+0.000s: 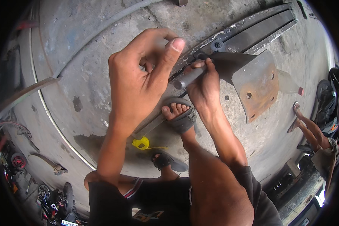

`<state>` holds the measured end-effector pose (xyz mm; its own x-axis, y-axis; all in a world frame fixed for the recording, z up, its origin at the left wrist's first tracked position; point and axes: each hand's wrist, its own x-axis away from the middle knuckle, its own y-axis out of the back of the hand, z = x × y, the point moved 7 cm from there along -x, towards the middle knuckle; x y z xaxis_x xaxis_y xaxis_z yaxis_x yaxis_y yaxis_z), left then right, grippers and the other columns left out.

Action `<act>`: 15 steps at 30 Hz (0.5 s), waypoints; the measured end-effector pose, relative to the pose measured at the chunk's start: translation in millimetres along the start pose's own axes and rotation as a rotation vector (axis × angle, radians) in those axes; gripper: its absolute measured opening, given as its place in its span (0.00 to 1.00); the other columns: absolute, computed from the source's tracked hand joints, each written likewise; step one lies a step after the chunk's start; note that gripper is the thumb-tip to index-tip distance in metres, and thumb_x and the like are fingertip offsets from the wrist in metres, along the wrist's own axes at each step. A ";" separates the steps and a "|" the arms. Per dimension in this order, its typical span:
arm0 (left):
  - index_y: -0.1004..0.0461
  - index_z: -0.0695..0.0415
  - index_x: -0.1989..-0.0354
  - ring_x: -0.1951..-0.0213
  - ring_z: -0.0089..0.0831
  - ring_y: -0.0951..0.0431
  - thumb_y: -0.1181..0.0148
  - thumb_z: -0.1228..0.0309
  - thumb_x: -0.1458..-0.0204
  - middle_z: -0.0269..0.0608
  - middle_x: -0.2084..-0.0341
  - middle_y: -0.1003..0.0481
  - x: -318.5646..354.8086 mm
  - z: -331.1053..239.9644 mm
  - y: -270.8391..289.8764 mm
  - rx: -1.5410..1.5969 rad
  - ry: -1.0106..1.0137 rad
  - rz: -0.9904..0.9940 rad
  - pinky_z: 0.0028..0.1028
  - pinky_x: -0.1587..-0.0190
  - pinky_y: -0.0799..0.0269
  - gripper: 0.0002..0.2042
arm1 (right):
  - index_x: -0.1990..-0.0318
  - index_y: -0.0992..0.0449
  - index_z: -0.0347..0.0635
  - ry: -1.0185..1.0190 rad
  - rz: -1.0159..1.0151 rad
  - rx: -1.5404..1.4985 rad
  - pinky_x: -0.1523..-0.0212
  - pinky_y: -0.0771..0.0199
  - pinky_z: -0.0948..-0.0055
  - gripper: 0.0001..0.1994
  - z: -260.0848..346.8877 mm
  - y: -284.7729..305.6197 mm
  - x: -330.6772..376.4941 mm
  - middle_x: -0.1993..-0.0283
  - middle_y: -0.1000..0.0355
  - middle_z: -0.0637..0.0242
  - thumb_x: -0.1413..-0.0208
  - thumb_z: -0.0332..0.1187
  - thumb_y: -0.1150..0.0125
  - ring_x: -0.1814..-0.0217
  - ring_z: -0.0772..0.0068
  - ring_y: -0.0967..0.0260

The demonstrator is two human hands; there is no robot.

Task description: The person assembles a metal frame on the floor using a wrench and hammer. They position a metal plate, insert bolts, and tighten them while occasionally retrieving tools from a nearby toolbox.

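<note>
My left hand [142, 77] is raised in the middle of the view, its fingers curled in and its thumb bent toward them. Anything inside that curl is hidden. To its right, my right hand [205, 83] is closed around a thick grey round metal bar [191, 77], whose blunt end points back toward me. The bar's far end lies by a long dark steel channel [256, 32] with a bolt [217, 45] on a small plate. A bent metal bracket [257, 84], rusty and pierced with several holes, stands just right of my right hand.
A yellow tape measure [141, 143] lies on the concrete floor near my sandalled feet, by a flat metal strip [150, 126]. Behind the bracket lies a clear bottle [289, 84] with a red cap. Another person's legs [309, 130] show at right. Motorcycle parts [54, 199] crowd the lower left.
</note>
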<state>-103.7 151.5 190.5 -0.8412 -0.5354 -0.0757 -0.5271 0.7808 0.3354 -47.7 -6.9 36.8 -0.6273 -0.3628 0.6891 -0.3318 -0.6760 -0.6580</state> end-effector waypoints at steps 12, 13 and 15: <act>0.24 0.66 0.55 0.69 0.23 0.29 0.60 0.47 0.31 0.34 0.72 0.28 29.6 37.2 55.8 0.168 0.249 -0.263 0.23 0.64 0.38 0.30 | 0.65 0.40 0.37 0.290 0.365 0.635 0.89 0.37 0.77 0.14 -4.4 -151.4 48.7 0.72 0.32 0.59 0.28 0.38 0.59 0.82 0.65 0.28; 0.24 0.65 0.55 0.69 0.23 0.29 0.59 0.48 0.30 0.34 0.72 0.28 31.9 37.5 57.1 0.134 0.263 -0.220 0.23 0.63 0.37 0.29 | 0.64 0.40 0.36 0.224 0.380 0.615 0.89 0.42 0.77 0.15 -10.4 -159.1 28.8 0.72 0.32 0.60 0.28 0.39 0.59 0.83 0.66 0.29; 0.23 0.64 0.55 0.68 0.21 0.29 0.58 0.52 0.30 0.33 0.71 0.27 36.5 43.1 57.6 0.135 0.276 -0.161 0.23 0.63 0.36 0.25 | 0.59 0.43 0.39 0.250 0.361 0.661 0.89 0.40 0.75 0.13 -17.1 -151.6 20.9 0.76 0.35 0.62 0.27 0.41 0.60 0.85 0.68 0.31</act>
<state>-169.9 190.8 166.6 -0.6913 -0.7079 0.1450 -0.6774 0.7047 0.2110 -22.6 99.0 145.8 -0.7822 -0.5302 0.3271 0.3603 -0.8134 -0.4567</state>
